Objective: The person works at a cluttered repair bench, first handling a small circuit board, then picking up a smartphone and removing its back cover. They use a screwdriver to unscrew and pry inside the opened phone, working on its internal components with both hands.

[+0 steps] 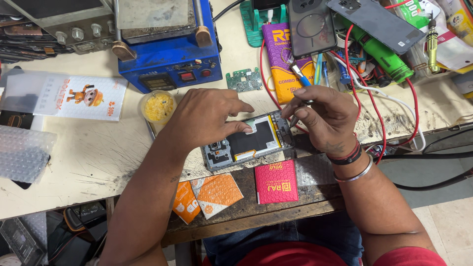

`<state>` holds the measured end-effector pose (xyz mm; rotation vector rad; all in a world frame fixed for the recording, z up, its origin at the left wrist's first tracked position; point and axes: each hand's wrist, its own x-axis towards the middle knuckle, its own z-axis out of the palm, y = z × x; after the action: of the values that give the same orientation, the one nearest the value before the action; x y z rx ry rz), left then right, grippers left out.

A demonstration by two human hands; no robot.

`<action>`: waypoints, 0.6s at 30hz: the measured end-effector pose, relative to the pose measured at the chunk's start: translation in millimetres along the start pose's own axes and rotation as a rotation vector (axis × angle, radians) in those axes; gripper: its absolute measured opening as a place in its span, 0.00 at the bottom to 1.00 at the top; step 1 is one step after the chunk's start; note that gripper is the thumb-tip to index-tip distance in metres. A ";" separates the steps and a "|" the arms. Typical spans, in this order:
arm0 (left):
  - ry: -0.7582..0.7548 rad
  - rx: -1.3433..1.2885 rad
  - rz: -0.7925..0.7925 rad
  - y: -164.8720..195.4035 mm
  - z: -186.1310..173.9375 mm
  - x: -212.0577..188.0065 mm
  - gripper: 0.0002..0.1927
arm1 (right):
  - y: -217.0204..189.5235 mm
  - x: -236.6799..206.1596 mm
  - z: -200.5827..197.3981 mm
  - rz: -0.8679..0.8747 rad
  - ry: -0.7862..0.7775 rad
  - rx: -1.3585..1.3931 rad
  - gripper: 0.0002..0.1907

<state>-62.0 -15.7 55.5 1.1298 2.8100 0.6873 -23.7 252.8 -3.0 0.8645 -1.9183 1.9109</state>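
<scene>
An opened phone (pixel 246 143) lies back-up on the worn white bench, its black battery and grey frame exposed. My left hand (pixel 207 116) rests on it, fingers spread, the index tip pressing near the battery's upper edge. My right hand (pixel 325 116) pinches a thin blue-handled tool (pixel 301 79) with its tip at the phone's right end. A small green circuit board (pixel 245 80) lies loose beyond the phone.
A blue heating machine (pixel 167 54) stands at the back left, a round tub of yellow paste (pixel 157 107) before it. Red wires (pixel 411 106), a green cylinder (pixel 384 54), phone back covers (pixel 311 27), and orange (pixel 209 194) and pink packets (pixel 276 181) surround the work spot.
</scene>
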 end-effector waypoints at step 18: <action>0.002 0.012 -0.005 -0.5 0.6 -0.3 0.21 | 0.6 1.2 1.6 -0.077 -0.032 -0.034 0.13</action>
<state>-62.1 -16.0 54.7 1.1242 2.8211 0.6729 -24.8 251.0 -2.9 0.9508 -1.9012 1.8262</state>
